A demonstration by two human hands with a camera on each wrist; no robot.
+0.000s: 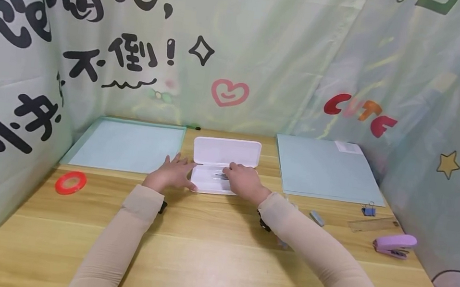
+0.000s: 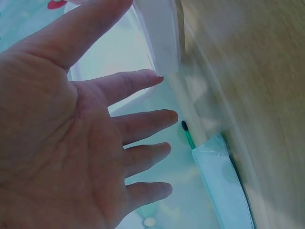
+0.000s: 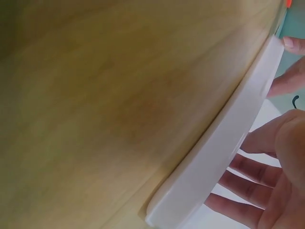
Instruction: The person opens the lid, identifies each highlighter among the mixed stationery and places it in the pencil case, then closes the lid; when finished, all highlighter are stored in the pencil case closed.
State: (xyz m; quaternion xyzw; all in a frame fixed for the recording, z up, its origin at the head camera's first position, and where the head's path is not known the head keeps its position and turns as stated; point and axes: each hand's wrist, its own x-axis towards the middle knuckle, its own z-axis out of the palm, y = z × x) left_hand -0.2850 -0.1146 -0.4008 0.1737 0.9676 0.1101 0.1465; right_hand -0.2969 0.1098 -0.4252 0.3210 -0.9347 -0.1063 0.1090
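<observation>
Head view: left hand, fingers spread, should brace the case — lightly; right hand, its grip impossible to tell, should work low.

Head view: from above, facing forward-down, wide over table. Wrist views: close, tilted. All share white case.

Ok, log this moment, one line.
white case: open | left hand: at its left end | right hand: over right half, grip unclear
</observation>
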